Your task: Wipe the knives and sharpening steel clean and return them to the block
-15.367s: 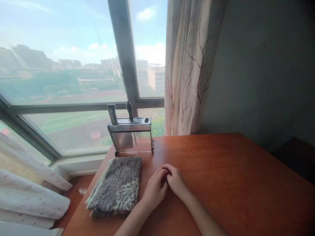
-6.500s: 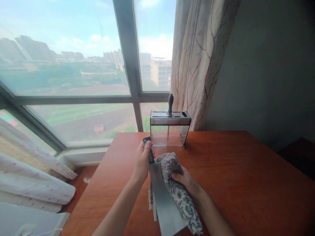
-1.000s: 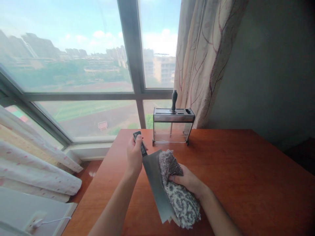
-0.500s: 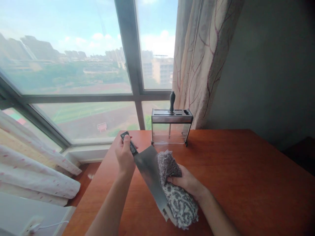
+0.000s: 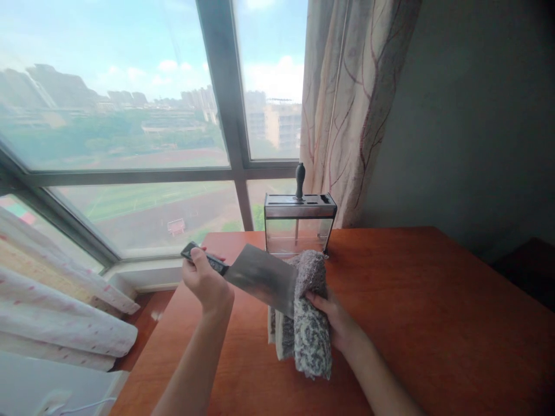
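Note:
My left hand [image 5: 207, 283] is closed round the dark handle of a cleaver [image 5: 262, 277], its broad grey blade pointing right and held above the table. A grey-and-white patterned fluffy towel [image 5: 313, 323] is gripped in my right hand [image 5: 336, 318], thumb on the near side. The towel wraps round the blade's far end and hides it; a folded part hangs below the blade. Behind them stands a knife block [image 5: 300, 211] with clear sides and a metal-look top. One tool with a dark handle [image 5: 300, 180] sticks up from it.
The reddish-brown wooden table [image 5: 411, 300] carries the knife block near its back edge. A window [image 5: 130, 115] rises behind, with a patterned curtain [image 5: 347, 104] to its right and a pale dotted curtain [image 5: 56, 306] at lower left. A white cable [image 5: 93, 404] shows at bottom left.
The cleaver has swung from pointing down toward me to pointing more to the right. My left hand has shifted left. The towel has moved up and now covers the blade's end.

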Demonstrator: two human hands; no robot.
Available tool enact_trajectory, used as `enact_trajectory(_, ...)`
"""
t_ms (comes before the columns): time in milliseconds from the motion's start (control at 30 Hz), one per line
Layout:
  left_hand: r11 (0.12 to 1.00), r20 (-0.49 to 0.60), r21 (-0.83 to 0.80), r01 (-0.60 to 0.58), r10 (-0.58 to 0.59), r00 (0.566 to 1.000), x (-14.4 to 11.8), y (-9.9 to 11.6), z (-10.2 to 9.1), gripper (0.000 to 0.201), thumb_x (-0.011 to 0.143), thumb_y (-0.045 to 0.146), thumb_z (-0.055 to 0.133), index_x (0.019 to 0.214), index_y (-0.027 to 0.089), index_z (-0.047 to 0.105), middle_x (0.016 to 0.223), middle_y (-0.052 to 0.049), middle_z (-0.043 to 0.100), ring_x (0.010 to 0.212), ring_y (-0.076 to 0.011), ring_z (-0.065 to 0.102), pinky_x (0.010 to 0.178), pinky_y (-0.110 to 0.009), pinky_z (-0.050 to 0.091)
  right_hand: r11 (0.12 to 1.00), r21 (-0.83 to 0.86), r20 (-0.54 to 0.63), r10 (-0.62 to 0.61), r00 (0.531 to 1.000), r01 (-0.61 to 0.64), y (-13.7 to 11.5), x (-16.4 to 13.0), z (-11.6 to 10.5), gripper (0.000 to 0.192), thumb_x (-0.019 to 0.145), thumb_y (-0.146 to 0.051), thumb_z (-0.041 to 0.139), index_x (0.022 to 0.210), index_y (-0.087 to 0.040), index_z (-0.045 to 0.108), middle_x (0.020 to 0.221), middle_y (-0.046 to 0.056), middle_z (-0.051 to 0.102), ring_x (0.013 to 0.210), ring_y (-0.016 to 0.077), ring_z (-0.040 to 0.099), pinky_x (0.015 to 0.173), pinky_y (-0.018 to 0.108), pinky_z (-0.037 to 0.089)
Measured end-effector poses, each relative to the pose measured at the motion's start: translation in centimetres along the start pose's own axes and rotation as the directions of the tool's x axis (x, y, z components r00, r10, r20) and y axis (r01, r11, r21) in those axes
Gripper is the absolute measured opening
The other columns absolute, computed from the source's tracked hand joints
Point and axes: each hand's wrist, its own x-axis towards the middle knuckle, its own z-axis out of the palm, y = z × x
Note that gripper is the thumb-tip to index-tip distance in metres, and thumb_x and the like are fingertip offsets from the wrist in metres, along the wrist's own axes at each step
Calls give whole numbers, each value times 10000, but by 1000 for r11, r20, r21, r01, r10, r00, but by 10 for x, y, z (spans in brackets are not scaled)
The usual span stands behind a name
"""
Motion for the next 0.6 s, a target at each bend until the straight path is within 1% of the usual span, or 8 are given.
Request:
enact_trajectory(133,999,37,-42,-3,5,999,-18,3,6,191,840,369,528,807,185,488,560,52,545,505,-99,513,557,-208,429,993,89,-124,-71,990,82,3,6,0,338,639,-303,789,921,-169,661,829,29,720,724,193,656,693,307,514)
enact_trajectory(233,990,196,-55,133,-120,973,-30,7,9,218,820,370,563,740,175,504,580,31,574,475,-93,500,463,-191,386,976,129,-271,-135,953,175,-1,13,-8,342,649,-328,783,931,-183,657,866,28,728,756,207,669,719,330,531)
enact_trajectory(300,951,369,-67,302,-258,893,-34,8,9,230,812,379,569,735,165,534,614,7,602,479,-97,507,409,-185,346,959,161,-339,-170,925,235,-6,16,-17,352,658,-350,776,951,-201,652,892,19,733,780,212,675,730,346,540)
enact_trajectory(333,918,472,-59,391,-319,822,-34,9,8,227,810,378,572,747,160,556,641,-7,616,495,-102,518,395,-183,333,947,173,-359,-194,913,270,-9,17,-21,359,666,-362,769,969,-211,649,908,13,733,797,212,677,739,350,543)
enact_trajectory(400,852,654,-2,523,-395,646,-33,9,5,221,813,366,571,780,149,599,705,-31,642,516,-103,526,383,-179,321,926,187,-376,-241,895,328,-15,19,-29,374,691,-392,745,1013,-230,643,953,2,732,850,207,677,778,355,541)
enact_trajectory(467,812,754,66,580,-421,504,-30,7,1,226,831,349,556,804,139,631,765,-47,661,489,-85,501,387,-181,326,915,213,-362,-252,898,343,-21,18,-35,389,718,-446,708,1042,-240,643,989,7,729,905,218,673,811,376,537)
enact_trajectory(533,787,780,70,613,-426,458,-29,5,-4,220,849,329,544,806,138,645,805,-47,669,483,-66,486,421,-180,356,914,271,-304,-218,928,303,-26,16,-36,425,732,-520,664,1058,-248,647,1014,23,727,952,250,665,823,421,535)
enact_trajectory(600,746,771,23,665,-437,464,-31,1,-8,202,860,312,539,796,151,641,828,-36,672,528,-63,506,460,-168,376,909,327,-227,-189,955,258,-29,14,-34,462,732,-587,626,1066,-269,654,1052,33,720,998,281,651,824,457,533)
